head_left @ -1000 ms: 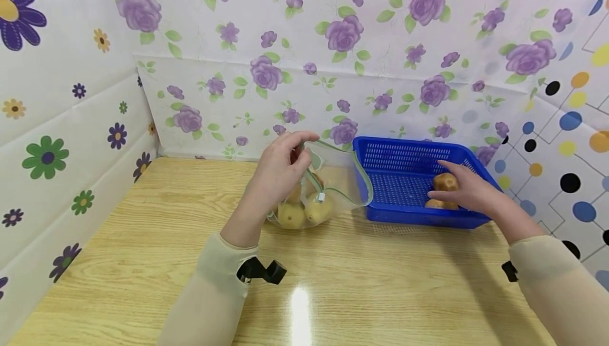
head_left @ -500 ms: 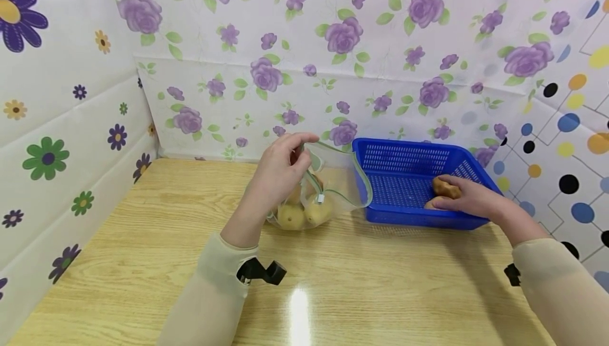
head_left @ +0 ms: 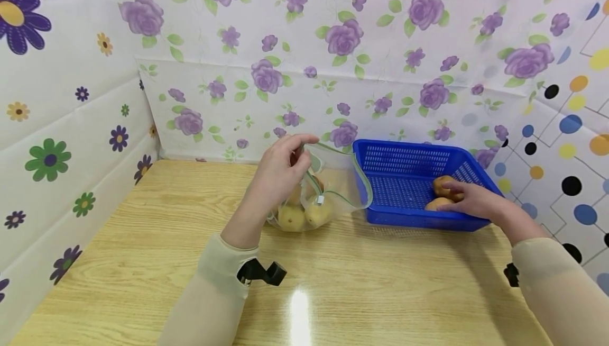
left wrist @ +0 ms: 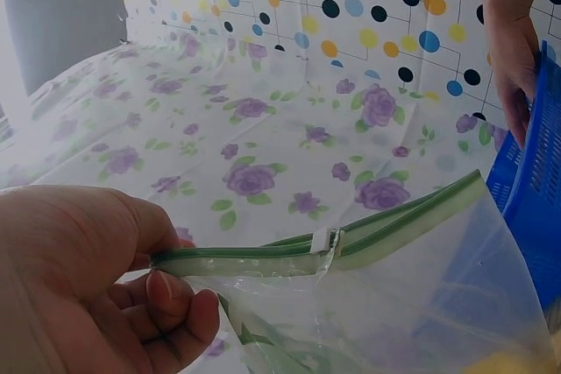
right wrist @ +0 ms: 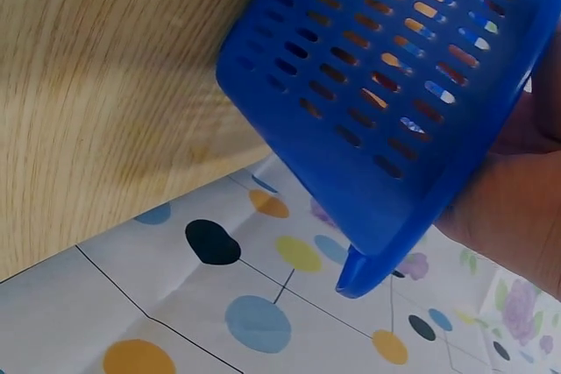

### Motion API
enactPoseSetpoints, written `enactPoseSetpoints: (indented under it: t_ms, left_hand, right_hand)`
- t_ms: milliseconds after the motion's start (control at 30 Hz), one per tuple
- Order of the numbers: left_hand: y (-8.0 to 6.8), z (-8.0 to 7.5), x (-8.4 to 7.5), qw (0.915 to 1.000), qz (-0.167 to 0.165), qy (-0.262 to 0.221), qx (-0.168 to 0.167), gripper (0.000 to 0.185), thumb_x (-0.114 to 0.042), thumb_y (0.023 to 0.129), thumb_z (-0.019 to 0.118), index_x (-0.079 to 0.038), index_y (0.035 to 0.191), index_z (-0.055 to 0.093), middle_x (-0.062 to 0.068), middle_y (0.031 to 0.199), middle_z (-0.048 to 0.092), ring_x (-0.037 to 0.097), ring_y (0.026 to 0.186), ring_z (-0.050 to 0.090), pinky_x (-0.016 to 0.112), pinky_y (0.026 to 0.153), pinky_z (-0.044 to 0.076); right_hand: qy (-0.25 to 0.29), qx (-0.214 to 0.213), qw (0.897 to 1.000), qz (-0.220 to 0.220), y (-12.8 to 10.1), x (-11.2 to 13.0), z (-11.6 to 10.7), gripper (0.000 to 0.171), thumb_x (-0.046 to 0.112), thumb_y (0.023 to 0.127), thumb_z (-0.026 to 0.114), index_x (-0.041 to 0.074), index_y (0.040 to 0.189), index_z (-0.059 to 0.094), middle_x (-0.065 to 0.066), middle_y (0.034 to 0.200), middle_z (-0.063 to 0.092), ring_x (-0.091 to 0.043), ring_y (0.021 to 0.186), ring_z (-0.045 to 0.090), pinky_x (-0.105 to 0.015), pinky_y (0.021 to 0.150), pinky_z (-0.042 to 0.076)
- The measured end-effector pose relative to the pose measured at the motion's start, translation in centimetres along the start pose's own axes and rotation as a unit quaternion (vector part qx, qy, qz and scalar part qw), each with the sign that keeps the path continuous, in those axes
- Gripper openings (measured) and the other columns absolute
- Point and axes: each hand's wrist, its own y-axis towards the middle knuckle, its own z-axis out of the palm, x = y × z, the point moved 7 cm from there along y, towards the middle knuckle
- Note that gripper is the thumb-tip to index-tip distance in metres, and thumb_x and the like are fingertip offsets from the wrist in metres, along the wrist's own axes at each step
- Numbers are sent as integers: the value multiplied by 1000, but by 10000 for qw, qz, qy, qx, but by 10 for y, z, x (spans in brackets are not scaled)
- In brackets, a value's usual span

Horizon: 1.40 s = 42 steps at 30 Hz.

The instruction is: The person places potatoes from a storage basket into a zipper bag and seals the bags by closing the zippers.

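Observation:
My left hand [head_left: 284, 169] pinches the green zip rim of a clear plastic bag [head_left: 333, 184] and holds its mouth open toward the basket. Several yellowish potatoes [head_left: 304, 212] lie in the bag's bottom on the table. In the left wrist view the thumb and fingers [left wrist: 166, 279] squeeze the zip strip [left wrist: 324, 247]. My right hand [head_left: 468, 200] reaches into the blue plastic basket [head_left: 404, 150], fingers curled around the lower of two brown potatoes [head_left: 436, 204]. The other potato [head_left: 444, 183] lies just behind it. The right wrist view shows only the basket's corner [right wrist: 394, 111] and part of the hand.
The wooden table [head_left: 142, 240] is walled in by flowered panels at the left and back, and a dotted panel [head_left: 566, 139] at the right, close behind the basket. The bag leans against the basket's left wall.
My right hand has dropped lower in the basket, from the top of the upper potato onto the lower one. The left hand and the bag have stayed still.

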Motion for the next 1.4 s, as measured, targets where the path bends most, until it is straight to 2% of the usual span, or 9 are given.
enactPoseSetpoints:
  t_ms: [367,700,900,1033,1200,1400]
  left_hand:
    - [1,0,1,10000,-31,4,18,40,-6,108,55,-11,143,72,7,94,52,23,81,49,38,72,42]
    - [0,0,2,10000,0,-51,-16,40,-6,107,56,-10,142,73,7,94,52,23,80,48,38,72,41]
    - [-1,0,1,10000,-1,-88,-34,40,-5,106,57,-11,141,73,6,94,52,22,81,49,37,72,41]
    - [-1,1,1,10000,-6,-66,-21,40,-5,106,57,-11,142,73,6,94,53,22,81,49,37,72,41]
    - [-1,1,1,10000,7,-78,-10,40,-5,106,57,-11,142,73,6,94,53,22,81,49,37,72,41]
    - [0,1,1,10000,-7,-69,10,40,-5,107,56,-11,142,72,6,94,53,23,81,49,37,72,41]
  right_hand:
    - [7,97,9999,-63,6,-3,1,77,38,107,74,-13,157,47,-46,152,47,-67,140,43,-74,112,40]
    - [10,309,9995,-1,13,-6,3,76,41,107,74,-10,158,50,-46,155,45,-69,143,37,-77,114,36]
    - [-1,374,9992,-119,13,-4,3,67,34,106,76,-10,153,56,-46,151,47,-67,139,43,-73,109,43]
    - [-6,358,9992,-183,13,-3,3,60,31,105,78,-10,147,61,-43,145,54,-62,133,49,-68,103,48]
    - [86,139,9997,-190,15,-3,1,66,39,103,80,-8,146,63,-35,141,60,-51,126,57,-57,96,53]
    - [305,-218,9990,-232,13,0,-1,80,48,102,79,-5,156,54,-35,145,58,-49,127,59,-51,94,55]
